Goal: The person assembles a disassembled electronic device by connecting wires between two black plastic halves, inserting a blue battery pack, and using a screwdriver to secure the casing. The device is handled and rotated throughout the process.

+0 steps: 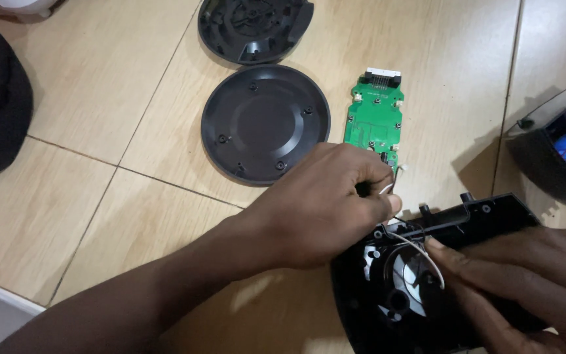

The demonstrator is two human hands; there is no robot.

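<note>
Wires are being handled over a black plastic housing that lies on the tiled floor at the near right. The left hand is closed in a pinch around thin white wires at the housing's far left corner, just below a green circuit board. The right hand lies flat on the housing with fingers extended, gripping nothing, its fingertip touching a white wire loop that crosses the round opening. The wires appear light, limp and easily snapped at their joints, so they are best taken close to the ends and not pulled. The housing looks stiff and light, and is best steadied by its rim. A round black cover rests at the far left of the board, with another round black part beyond it.
</note>
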